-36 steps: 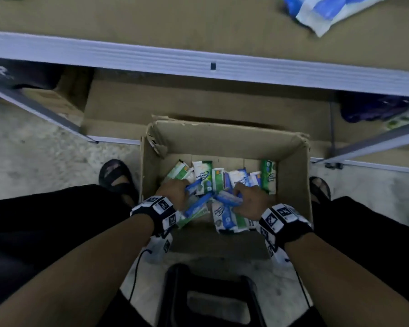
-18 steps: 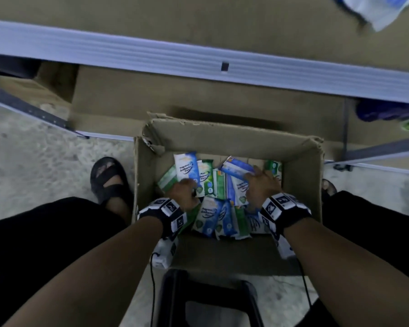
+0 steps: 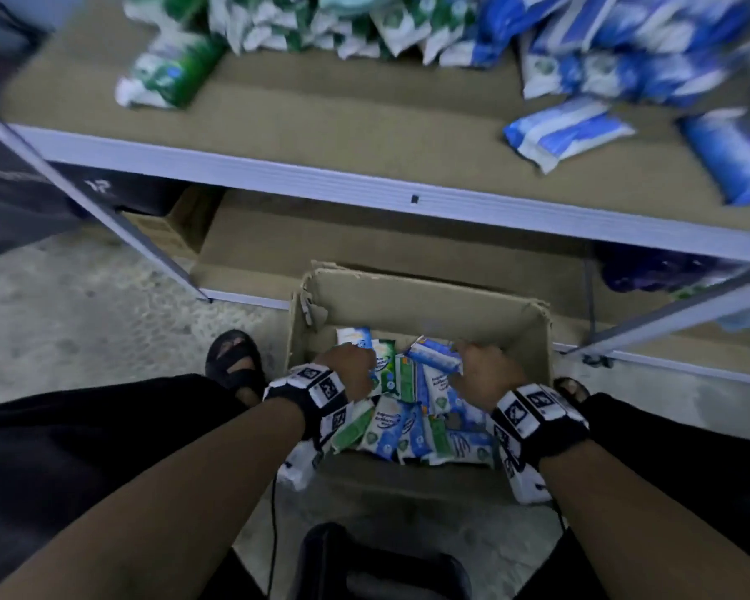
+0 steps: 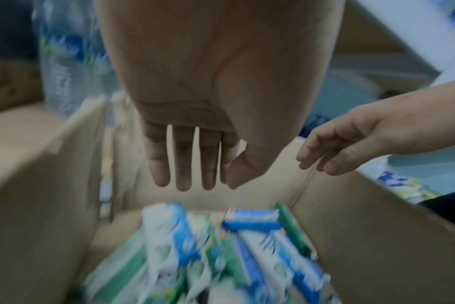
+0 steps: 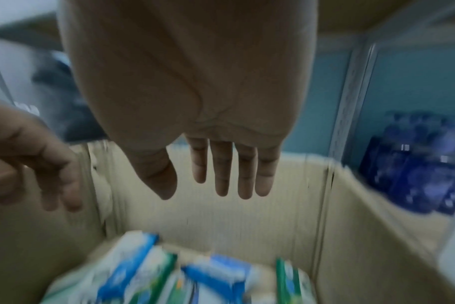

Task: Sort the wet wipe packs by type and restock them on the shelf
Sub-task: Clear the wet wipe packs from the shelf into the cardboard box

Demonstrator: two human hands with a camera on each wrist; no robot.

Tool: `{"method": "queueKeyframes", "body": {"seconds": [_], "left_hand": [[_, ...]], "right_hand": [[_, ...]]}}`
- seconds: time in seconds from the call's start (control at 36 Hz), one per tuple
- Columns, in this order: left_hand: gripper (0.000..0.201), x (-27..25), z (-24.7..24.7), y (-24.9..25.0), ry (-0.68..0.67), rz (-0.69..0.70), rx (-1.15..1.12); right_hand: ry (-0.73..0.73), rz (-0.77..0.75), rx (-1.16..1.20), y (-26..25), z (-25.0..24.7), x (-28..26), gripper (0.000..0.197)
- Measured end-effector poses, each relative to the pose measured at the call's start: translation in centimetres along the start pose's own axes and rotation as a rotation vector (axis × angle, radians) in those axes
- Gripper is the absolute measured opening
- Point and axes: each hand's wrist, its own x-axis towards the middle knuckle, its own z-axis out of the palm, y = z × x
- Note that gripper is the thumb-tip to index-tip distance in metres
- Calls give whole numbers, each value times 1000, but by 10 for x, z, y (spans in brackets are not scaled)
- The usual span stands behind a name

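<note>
- Wet wipe packs [image 3: 408,417], blue and green mixed, lie jumbled in an open cardboard box [image 3: 429,300] on the floor [image 3: 83,318], between the person's feet.
- Left hand [image 3: 351,370] hangs over the left part of the pile, fingers [image 4: 182,164] straight and slightly spread, holding nothing.
- Right hand [image 3: 488,374] hangs over the right part, fingers [image 5: 221,174] likewise straight and apart, palm bare.
- Whether either hand touches a pack below cannot be told; the wrist views are blurred.
- Shelf [image 3: 364,123] behind the box carries green packs [image 3: 170,75] at its left and blue packs [image 3: 568,134] at its right.
- Dark stool [image 3: 386,569] stands just before the box.
</note>
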Motion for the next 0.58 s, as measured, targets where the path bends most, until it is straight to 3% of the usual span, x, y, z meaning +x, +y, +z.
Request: {"method": "queueKeyframes", "body": {"seconds": [0.11, 0.19, 0.39, 0.5, 0.58], "left_hand": [[9, -27, -30, 22, 132, 63, 127], [33, -46, -53, 39, 150, 86, 173], [34, -75, -115, 79, 389, 186, 256], [24, -86, -145, 104, 538, 265, 235], [28, -91, -161, 121, 614, 318, 201]], "right_hand": [[120, -25, 32, 2, -33, -32, 39], [219, -49, 95, 7, -61, -55, 46], [516, -120, 147, 34, -126, -93, 39], [642, -123, 155, 51, -161, -105, 36], [716, -110, 149, 69, -183, -107, 33]]}}
